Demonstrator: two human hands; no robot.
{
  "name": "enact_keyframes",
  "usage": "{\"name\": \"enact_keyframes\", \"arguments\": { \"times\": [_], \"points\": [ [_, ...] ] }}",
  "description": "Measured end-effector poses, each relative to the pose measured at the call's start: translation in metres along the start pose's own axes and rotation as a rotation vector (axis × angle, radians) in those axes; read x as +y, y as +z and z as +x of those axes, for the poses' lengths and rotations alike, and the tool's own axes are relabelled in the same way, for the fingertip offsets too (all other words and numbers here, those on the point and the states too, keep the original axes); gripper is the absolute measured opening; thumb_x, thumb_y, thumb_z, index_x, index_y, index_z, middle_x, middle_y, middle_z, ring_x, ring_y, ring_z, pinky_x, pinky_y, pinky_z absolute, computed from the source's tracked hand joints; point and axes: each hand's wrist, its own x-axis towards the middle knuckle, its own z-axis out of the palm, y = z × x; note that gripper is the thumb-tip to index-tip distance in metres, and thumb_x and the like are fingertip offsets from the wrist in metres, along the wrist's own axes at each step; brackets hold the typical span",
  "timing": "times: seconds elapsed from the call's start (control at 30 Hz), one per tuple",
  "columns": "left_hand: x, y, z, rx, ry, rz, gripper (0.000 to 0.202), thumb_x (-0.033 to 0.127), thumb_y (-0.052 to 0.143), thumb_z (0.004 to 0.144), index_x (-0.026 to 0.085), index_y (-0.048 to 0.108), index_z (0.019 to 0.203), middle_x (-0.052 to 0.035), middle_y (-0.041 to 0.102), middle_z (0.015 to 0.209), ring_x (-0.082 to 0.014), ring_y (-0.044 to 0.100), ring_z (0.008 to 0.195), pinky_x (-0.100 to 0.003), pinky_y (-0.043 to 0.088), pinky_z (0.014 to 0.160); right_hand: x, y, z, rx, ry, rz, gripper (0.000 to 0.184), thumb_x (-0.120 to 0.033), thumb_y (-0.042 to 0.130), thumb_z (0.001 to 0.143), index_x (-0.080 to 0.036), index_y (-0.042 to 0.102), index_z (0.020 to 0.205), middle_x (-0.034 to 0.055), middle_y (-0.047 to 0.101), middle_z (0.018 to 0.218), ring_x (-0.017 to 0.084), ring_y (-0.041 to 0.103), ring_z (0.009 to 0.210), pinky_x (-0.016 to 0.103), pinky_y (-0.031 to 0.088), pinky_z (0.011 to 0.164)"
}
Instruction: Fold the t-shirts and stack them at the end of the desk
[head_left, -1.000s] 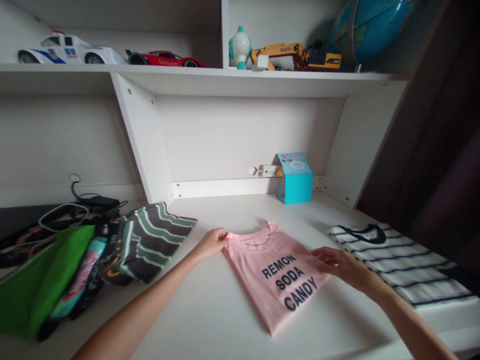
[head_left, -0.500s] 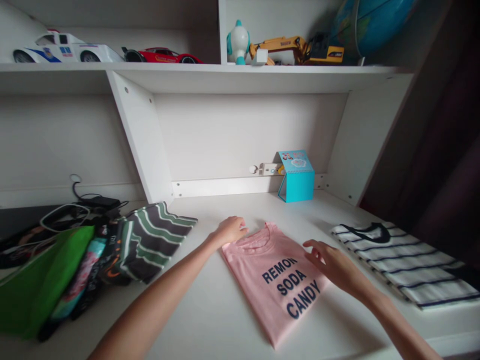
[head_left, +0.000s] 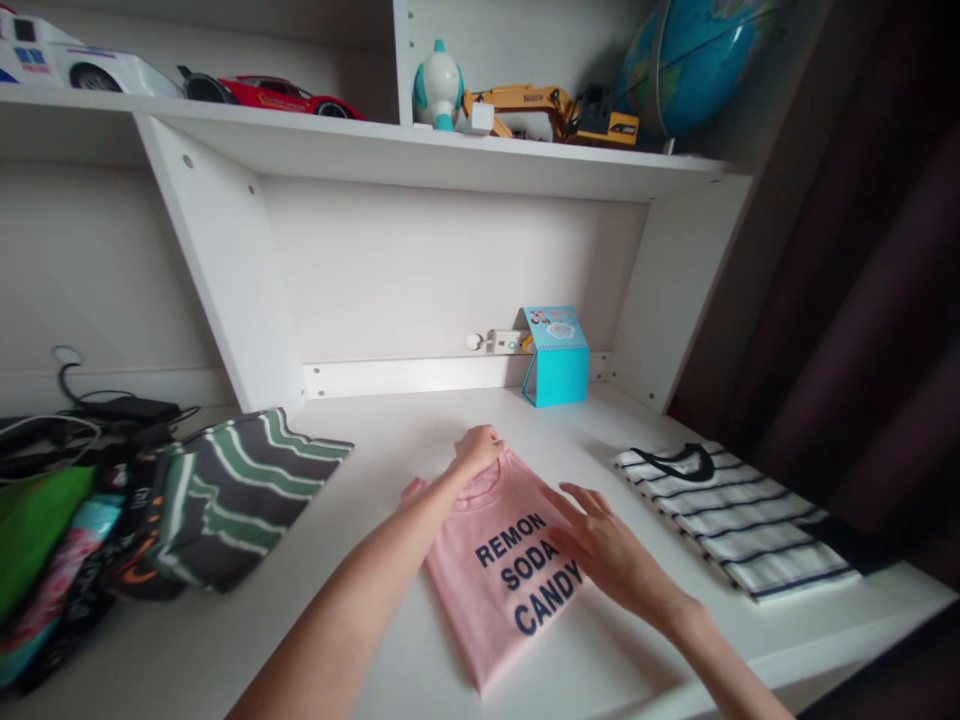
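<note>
1. Two bare hands are seen from the head camera, both placed at the pink shirt (head_left: 465, 600), which is laid folded on the white desk (head_left: 390, 420), with the printed words "REMON SODA CANDY" faced up.
2. The left hand (head_left: 478, 447) is placed at the far shoulder of the pink shirt, beside the collar, with its fingers curled nearly closed; whether any cloth is pinched between them cannot be told. The near side of the collar is crossed by the left forearm.
3. The right hand (head_left: 600, 540) is held at the right edge of the pink shirt, its fingers loosely spread and nothing gripped; whether the cloth is pressed by it cannot be told.
4. Right of the pink shirt, well apart from it, a striped white shirt (head_left: 735, 520) is laid flat.
5. Left of the pink shirt, a grey and green garment (head_left: 240, 480) is laid, with a green cloth (head_left: 45, 530) farther left.
6. Behind the pink shirt, a blue calendar (head_left: 562, 375) is stood upright near a wall socket (head_left: 508, 342).
7. High behind the pink shirt, a red toy car (head_left: 274, 95), a toy digger (head_left: 607, 120) and a globe (head_left: 705, 70) are kept on a shelf (head_left: 450, 165).
</note>
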Motion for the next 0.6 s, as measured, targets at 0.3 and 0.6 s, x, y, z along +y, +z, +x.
{"name": "enact_keyframes", "arguments": {
  "times": [0.3,0.6],
  "points": [
    [-0.032,-0.079,-0.12,-0.03,0.318,0.091,0.02,0.03,0.044,0.082,0.021,0.061,0.087,-0.0015,0.062,0.078,-0.016,0.057,0.069,-0.023,0.04,0.065,0.008,-0.009,0.013,-0.073,0.071,0.089,0.048,-0.04,0.037,0.087,-0.014,0.043,0.127,0.0151,0.051,0.123,0.025,0.047,0.113,0.038,0.034,0.095],
    [-0.056,-0.069,-0.208,-0.187,-0.058,-0.505,0.055,0.04,0.052,0.075,0.016,0.045,0.125,-0.0079,0.06,0.106,-0.0187,0.057,0.091,-0.027,0.042,0.083,0.005,0.003,0.024,-0.009,0.288,0.181,0.01,-0.025,0.046,0.077,-0.018,0.053,0.075,0.0061,0.064,0.074,0.017,0.059,0.067,0.023,0.038,0.058]
  ]
}}
